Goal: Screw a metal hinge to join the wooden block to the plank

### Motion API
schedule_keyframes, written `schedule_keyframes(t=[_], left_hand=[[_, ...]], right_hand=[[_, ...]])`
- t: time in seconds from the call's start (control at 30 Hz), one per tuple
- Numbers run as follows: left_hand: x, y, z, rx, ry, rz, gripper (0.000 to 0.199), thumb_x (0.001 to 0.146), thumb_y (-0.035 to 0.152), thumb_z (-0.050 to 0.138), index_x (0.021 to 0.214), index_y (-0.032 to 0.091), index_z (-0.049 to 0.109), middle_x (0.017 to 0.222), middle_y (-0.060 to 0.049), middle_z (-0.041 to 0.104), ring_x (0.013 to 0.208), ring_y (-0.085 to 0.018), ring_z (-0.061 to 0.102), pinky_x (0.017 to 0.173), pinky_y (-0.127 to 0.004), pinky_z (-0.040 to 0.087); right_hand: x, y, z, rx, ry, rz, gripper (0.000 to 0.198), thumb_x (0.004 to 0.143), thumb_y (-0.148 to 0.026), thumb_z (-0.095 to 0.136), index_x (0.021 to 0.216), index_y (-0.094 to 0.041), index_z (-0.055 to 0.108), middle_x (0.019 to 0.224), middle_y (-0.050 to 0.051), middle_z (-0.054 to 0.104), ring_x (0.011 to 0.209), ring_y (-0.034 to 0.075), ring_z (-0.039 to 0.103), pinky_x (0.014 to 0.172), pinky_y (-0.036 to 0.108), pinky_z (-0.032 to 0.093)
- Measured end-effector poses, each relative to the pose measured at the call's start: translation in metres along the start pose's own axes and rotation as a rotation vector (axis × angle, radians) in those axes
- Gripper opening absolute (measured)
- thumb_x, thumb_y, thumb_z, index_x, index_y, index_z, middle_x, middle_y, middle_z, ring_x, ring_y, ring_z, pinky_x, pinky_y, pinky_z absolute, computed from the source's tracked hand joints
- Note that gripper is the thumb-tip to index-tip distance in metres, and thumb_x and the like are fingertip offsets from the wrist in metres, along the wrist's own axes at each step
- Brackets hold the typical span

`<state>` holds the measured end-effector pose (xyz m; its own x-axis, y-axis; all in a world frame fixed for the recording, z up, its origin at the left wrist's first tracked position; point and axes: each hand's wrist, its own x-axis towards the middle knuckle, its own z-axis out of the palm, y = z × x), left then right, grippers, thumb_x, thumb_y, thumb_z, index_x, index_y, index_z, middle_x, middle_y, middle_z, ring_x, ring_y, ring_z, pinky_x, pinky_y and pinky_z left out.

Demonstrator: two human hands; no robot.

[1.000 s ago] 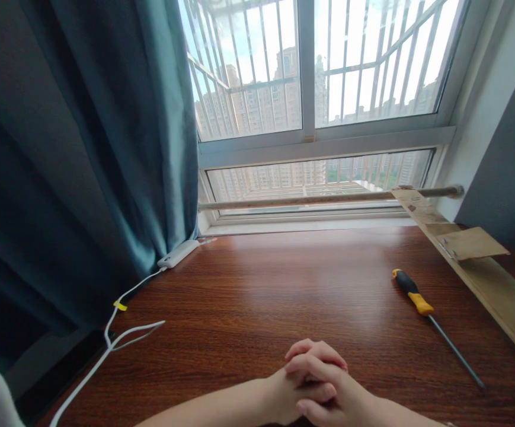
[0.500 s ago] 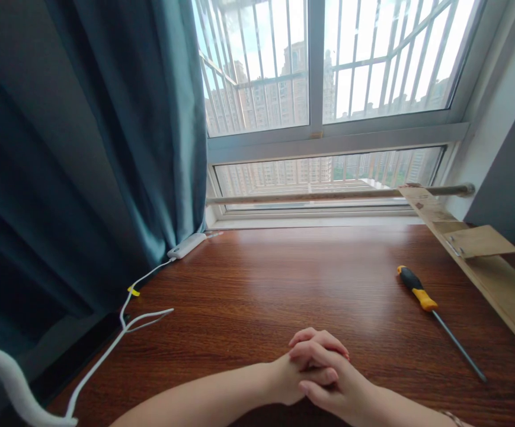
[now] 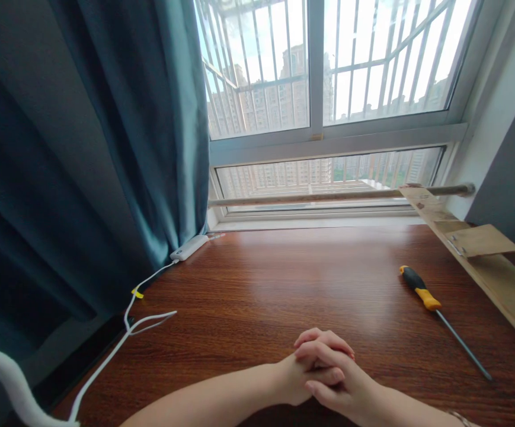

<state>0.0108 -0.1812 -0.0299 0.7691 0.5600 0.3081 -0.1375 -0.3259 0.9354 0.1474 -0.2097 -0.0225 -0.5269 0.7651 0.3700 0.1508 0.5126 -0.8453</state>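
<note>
My left hand [image 3: 293, 375] and my right hand [image 3: 345, 382] are clasped over the front of the brown wooden table [image 3: 239, 284]. Their fingers interlace, each hand closed around the other, and no object shows between them. The palms are hidden. To the right of my hands lies a screwdriver [image 3: 421, 290] with a black and yellow handle and a long metal shaft, apart from both hands. Its handle points towards the window and its tip towards the near right.
A long wooden board [image 3: 497, 284] with a small wooden piece [image 3: 483, 240] on it lies along the right side. At the left are a white power strip [image 3: 189, 248], a white cable [image 3: 106, 356] and a blue curtain [image 3: 168, 118]. A pole [image 3: 306, 198] crosses before the window.
The table and its objects sit slightly farther right in the picture, as the view has shifted a little. My hands stay clasped in the same way.
</note>
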Motion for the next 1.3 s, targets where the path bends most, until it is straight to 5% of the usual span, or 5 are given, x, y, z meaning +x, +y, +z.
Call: schedule_keyframes(t=[0.6,1.3], left_hand=[[-0.001,0.001,-0.006,0.217,-0.071,-0.031,0.042,0.083,0.044,0.052,0.119,0.023,0.051,0.107,-0.008,0.052,0.106,-0.023,0.046,0.089,-0.038,0.042],[-0.002,-0.008,-0.005,0.178,-0.040,0.020,0.038,0.080,0.039,0.056,0.114,0.022,0.053,0.101,-0.005,0.051,0.100,-0.022,0.049,0.085,-0.036,0.045]], right_hand=[[0.001,0.000,0.000,-0.032,-0.030,-0.003,0.036,0.071,-0.018,0.057,0.107,-0.021,0.056,0.112,0.012,0.053,0.109,0.023,0.050,0.089,0.037,0.047],[0.003,-0.011,-0.003,-0.025,-0.029,0.038,0.037,0.070,-0.014,0.057,0.107,-0.020,0.058,0.113,0.011,0.054,0.111,0.022,0.049,0.092,0.036,0.046]])
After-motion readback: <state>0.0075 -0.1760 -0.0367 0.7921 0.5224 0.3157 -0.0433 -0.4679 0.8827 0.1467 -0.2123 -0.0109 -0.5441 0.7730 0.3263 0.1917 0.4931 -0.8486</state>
